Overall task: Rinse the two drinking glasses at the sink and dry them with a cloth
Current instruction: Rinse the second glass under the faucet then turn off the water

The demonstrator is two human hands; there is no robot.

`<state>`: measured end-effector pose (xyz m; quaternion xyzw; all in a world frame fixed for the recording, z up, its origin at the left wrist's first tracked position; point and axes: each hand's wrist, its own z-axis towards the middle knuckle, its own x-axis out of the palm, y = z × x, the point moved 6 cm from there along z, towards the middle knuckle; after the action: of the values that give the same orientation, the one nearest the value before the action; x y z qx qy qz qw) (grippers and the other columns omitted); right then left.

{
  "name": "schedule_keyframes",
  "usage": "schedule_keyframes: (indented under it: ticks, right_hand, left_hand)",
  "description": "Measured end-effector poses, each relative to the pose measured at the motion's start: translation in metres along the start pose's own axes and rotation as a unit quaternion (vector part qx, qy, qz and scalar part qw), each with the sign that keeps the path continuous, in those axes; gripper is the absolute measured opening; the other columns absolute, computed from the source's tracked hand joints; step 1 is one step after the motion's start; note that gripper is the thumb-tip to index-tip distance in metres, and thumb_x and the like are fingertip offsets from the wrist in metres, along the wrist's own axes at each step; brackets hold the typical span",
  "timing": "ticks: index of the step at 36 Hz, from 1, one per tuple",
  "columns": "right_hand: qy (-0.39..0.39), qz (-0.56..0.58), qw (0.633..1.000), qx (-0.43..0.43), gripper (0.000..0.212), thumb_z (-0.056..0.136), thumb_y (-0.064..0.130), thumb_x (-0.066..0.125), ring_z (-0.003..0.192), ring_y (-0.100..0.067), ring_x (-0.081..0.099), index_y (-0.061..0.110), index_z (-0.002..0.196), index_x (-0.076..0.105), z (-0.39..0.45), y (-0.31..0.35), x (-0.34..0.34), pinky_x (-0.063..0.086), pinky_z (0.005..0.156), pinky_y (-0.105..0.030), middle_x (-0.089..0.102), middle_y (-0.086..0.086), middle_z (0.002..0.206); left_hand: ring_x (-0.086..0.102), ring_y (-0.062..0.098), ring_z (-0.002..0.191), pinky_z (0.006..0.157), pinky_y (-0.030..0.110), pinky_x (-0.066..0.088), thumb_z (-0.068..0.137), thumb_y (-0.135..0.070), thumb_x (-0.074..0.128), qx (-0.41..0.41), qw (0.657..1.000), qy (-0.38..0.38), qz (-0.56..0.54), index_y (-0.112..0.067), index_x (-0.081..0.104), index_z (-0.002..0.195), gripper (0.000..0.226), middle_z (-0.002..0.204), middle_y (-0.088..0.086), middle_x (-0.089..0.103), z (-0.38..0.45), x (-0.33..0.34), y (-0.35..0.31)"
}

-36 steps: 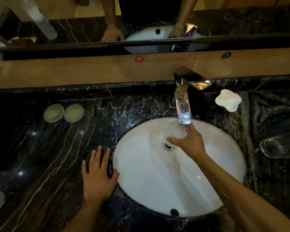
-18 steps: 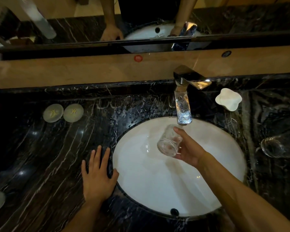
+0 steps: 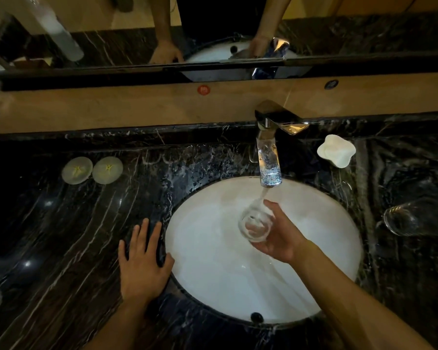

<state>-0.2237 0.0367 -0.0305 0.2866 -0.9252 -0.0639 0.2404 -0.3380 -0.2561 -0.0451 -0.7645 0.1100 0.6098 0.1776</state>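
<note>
The right hand [image 3: 280, 238] grips a drinking glass [image 3: 255, 227] under the running faucet [image 3: 269, 157]. The left hand [image 3: 143, 261] lies flat, fingers spread, on the surface [image 3: 61, 236] at the sink's [image 3: 213, 261] left edge

No legible txt; red sticker [image 3: 203, 90] mark unreadable.

2 glasses [image 3: 255, 224] [image 3: 412, 218], 2 round discs [image 3: 77, 170] [image 3: 107, 170], 1 tap [image 3: 269, 157].
</note>
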Motion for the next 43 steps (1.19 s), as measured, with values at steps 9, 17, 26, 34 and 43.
schedule_keyframes:
  ticks: [9,17,26,34,43]
  right_hand:
    - [-0.206,-0.504,0.787,-0.29,0.088,0.065,0.041,0.087,0.097,-0.01,0.059,0.04,0.14,0.041,-0.042,0.015,-0.037,0.042,0.075,-0.023,0.061,0.014,0.117]
    - [-0.234,-0.495,0.775,-0.316,0.083,0.061,0.035,0.088,0.1,-0.012,0.059,0.038,0.132,0.047,-0.078,0.017,-0.071,0.041,0.072,-0.022,0.061,0.013,0.117]
    - [-0.27,-0.488,0.75,-0.355,0.083,0.061,0.033,0.09,0.101,-0.013,0.058,0.039,0.132,0.047,-0.101,0.016,-0.096,0.042,0.076,-0.028,0.061,0.016,0.113]
    - [-0.284,-0.475,0.743,-0.376,0.084,0.06,0.032,0.091,0.102,-0.014,0.059,0.037,0.132,0.048,-0.114,0.015,-0.106,0.046,0.081,-0.03,0.062,0.014,0.114]
    - [-0.27,-0.428,0.769,-0.39,0.082,0.061,0.034,0.092,0.108,-0.011,0.058,0.049,0.127,0.045,-0.123,0.007,-0.118,0.044,0.087,-0.028,0.061,0.021,0.117]
  left_hand:
    - [0.015,0.024,0.151,0.119,0.056,0.007,0.081,-0.058,0.034,-0.007,1.0,-0.011,0.013,-0.029,0.024,0.155,0.081,0.164,0.003,0.017,-0.001,-0.005,-0.001]
    - [0.062,0.031,0.092,0.088,0.046,0.042,0.091,-0.037,0.053,-0.037,0.999,-0.021,0.014,-0.017,0.067,0.097,0.025,0.099,0.01,0.064,0.046,-0.062,-0.054]
    - [0.061,0.019,0.111,0.083,0.034,0.052,0.094,-0.032,0.062,0.308,0.923,-0.185,-0.138,-0.025,0.066,0.122,0.029,0.12,-0.004,0.068,0.094,-0.186,-0.237]
    - [0.052,0.028,0.131,0.096,0.048,0.052,0.097,-0.03,0.06,0.376,0.91,-0.174,-0.018,-0.022,0.046,0.146,0.052,0.149,0.006,0.05,0.108,-0.198,-0.303]
    - [0.062,0.034,0.117,0.072,0.048,0.059,0.092,-0.002,0.061,0.362,0.909,-0.195,0.062,-0.018,0.047,0.144,0.056,0.139,0.013,0.057,0.109,-0.19,-0.311]
